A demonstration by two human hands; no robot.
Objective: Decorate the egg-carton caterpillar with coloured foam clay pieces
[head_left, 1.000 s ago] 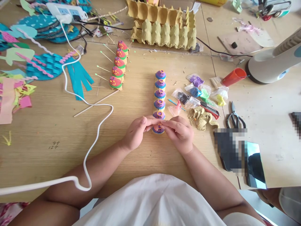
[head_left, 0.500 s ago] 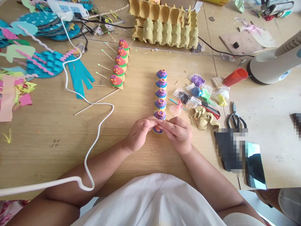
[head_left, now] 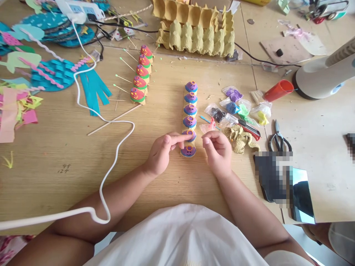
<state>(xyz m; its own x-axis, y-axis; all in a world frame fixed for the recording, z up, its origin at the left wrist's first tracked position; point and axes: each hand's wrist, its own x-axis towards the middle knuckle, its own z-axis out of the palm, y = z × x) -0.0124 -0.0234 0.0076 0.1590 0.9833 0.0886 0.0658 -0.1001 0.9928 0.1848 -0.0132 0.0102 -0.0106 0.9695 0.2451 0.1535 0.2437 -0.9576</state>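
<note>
A row of purple-and-blue egg-carton cups (head_left: 190, 109) with orange rings on top runs away from me, and the nearest ones have small drawn faces. My left hand (head_left: 162, 152) is at the near end of this row, its index finger stretched over the second-nearest cup and its thumb apart. I see nothing held in it. To the right of the row, my right hand (head_left: 219, 152) is curled, thumb and index fingertips brought close together. Whether something small is pinched there cannot be made out. The nearest cup (head_left: 188, 151) shows between both hands.
Right of the row lie clay bags (head_left: 232, 107), a utility knife (head_left: 249, 130), torn carton scraps (head_left: 240, 139) and scissors (head_left: 278, 138). A red-and-green cup row (head_left: 141, 77) stands left. A white cord (head_left: 118, 147) crosses the table. Egg cartons (head_left: 201, 37) stand behind.
My hands have come apart. The right hand has moved right, away from the left fingertips, uncovering the nearest cup's face; the left hand stays almost in place.
</note>
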